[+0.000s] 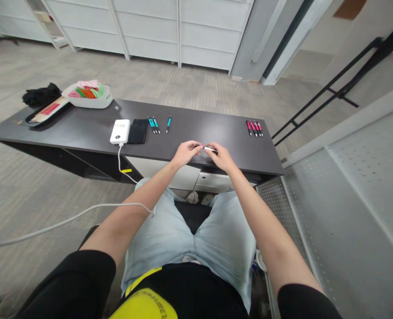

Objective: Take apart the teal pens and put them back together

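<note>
Over the front part of the dark table, my left hand and my right hand meet fingertip to fingertip. Between them is a slim white pen with a dark end toward the left. Closed fingers of my right hand grip its white body. My left thumb and fingers pinch at the dark end, partly hiding it. Left of my hands lie a group of blue pens and one separate blue pen. Several red pens lie side by side near the table's right end.
A white power bank with a white cable sits beside a black flat pouch. Farther left are a white basket of colourful items, a black tray and a black cloth bundle. The cable crosses my left forearm.
</note>
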Available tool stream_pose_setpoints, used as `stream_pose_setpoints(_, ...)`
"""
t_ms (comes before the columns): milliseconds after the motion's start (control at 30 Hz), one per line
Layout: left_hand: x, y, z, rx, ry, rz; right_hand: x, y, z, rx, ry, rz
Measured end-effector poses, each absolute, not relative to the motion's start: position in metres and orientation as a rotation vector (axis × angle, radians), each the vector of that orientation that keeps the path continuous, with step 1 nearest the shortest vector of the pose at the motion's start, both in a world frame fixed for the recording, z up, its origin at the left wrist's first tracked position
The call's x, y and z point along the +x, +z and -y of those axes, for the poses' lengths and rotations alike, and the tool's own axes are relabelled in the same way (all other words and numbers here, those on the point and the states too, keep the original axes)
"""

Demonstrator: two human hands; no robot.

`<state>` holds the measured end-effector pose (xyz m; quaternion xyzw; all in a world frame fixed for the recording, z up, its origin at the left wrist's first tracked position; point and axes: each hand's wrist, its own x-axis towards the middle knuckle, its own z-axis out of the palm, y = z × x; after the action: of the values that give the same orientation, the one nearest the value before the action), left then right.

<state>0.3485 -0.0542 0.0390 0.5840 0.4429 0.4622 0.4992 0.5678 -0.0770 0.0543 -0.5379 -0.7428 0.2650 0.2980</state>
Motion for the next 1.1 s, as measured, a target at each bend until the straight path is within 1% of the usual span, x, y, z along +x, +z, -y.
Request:
stream_pose_setpoints(233, 0.341, 0.024, 0.057, 1.57, 1.115, -1.191, 0.58, 0.033, 0.07, -1.527, 0.494, 2.184)
stream_pose_setpoints(400, 0.339, 0.012, 0.054, 1.687, 1.084, -1.271, 0.581, 0.028, 0.072, -1.464, 0.506, 2.174)
stream_pose_setpoints(600, 0.342, 0.012, 0.052, 1.761, 1.043, -1.273, 0.577, 0.035, 0.075, -1.464, 0.531, 2.147)
stream_pose_setpoints(800, 0.343, 0.015, 0.054, 1.723, 1.044, -1.274, 0.577, 0.033, 0.076, -1.467, 0.538, 2.136)
stream_pose_setpoints(1000, 0.343, 0.011, 0.052, 1.708, 1.058, -1.299, 0.58, 0.03, 0.076, -1.327, 0.614, 2.078)
stream_pose_setpoints(1100, 0.344, 0.009, 0.051, 1.714, 1.049, -1.322, 0.58, 0.027, 0.074, -1.348, 0.587, 2.07)
